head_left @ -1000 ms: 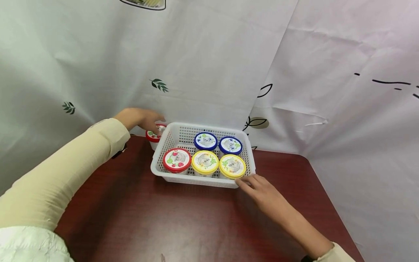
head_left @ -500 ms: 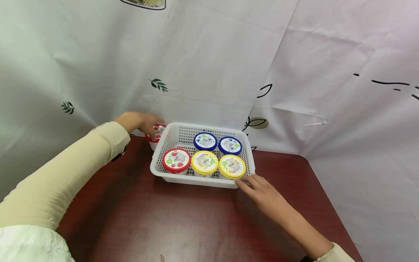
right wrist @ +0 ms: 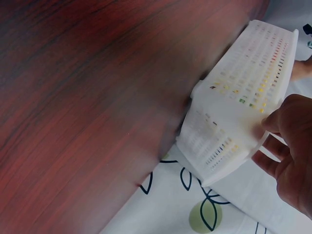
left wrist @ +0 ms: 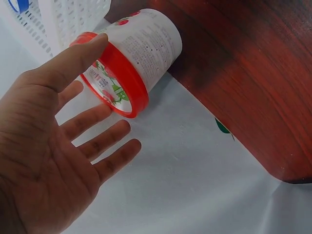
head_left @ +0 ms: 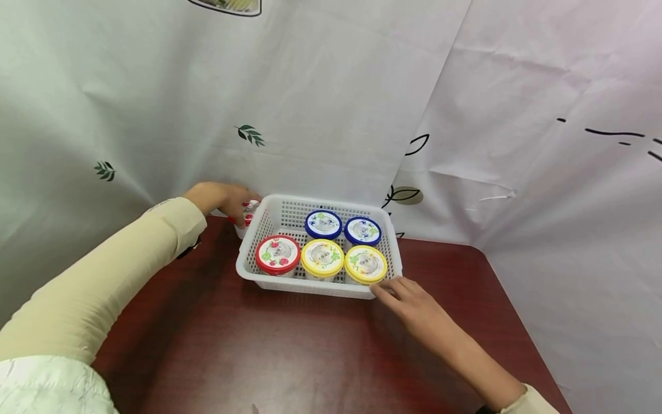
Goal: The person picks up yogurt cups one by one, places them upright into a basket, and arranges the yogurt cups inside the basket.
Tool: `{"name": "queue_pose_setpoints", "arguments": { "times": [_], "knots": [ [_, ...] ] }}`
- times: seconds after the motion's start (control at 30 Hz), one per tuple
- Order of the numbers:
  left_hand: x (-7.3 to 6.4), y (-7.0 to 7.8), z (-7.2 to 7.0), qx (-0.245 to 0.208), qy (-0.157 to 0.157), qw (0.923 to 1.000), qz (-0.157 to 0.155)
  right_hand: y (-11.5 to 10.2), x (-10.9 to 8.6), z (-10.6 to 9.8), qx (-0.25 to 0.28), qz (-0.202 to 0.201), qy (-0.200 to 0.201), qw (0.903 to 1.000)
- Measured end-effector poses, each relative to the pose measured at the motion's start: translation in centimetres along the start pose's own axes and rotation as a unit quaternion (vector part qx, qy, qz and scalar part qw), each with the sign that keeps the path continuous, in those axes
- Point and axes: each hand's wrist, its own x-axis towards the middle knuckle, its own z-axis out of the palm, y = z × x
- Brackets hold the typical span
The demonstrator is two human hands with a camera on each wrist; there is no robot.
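A white plastic basket point(head_left: 315, 289) stands near the back edge of the table. Inside are one red-lidded tub point(head_left: 278, 255), two yellow-lidded tubs point(head_left: 323, 258) and two blue-lidded tubs point(head_left: 323, 224). Another tub with a red lid point(left wrist: 141, 48) stands outside, just left of the basket. My left hand point(head_left: 233, 200) is over this outer tub, thumb and fingers at opposite sides of its lid; the ring and little fingers stick out past the rim in the left wrist view. At the basket's near right corner my right hand point(head_left: 412, 303) holds the rim between thumb and fingers.
The dark red wooden table point(head_left: 289, 356) extends toward me from the basket. Close behind it hangs a white cloth point(head_left: 331, 115) with printed leaves. The basket's left wall lies right beside the outer tub.
My left hand has come down around the lid of the outer red-lidded tub, covering more of it. The right hand and the basket stay in place.
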Motion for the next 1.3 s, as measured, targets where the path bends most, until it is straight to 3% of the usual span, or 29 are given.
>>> {"name": "queue_pose_setpoints", "arguments": {
  "times": [0.43,0.6,0.83,1.07,1.3],
  "knots": [
    [-0.7,0.2,-0.2,0.014,0.008,0.9998,0.010,0.1,0.0,0.1,0.001,-0.001,0.007,1.0000],
    [-0.5,0.0,0.0,0.006,0.014,0.9999,-0.001,0.1,0.0,0.1,0.000,-0.002,0.008,1.0000],
    [-0.8,-0.5,0.3,-0.001,0.019,0.9996,0.022,0.0,0.0,0.2,-0.001,-0.002,0.009,1.0000],
    [-1.0,-0.5,0.3,-0.022,0.012,0.9996,0.015,0.0,-0.1,0.2,0.003,-0.003,0.012,0.9999],
    [-1.1,-0.4,0.3,0.007,-0.012,0.9997,0.019,0.0,-0.1,0.3,0.005,-0.003,0.014,0.9999]
  ]
}}
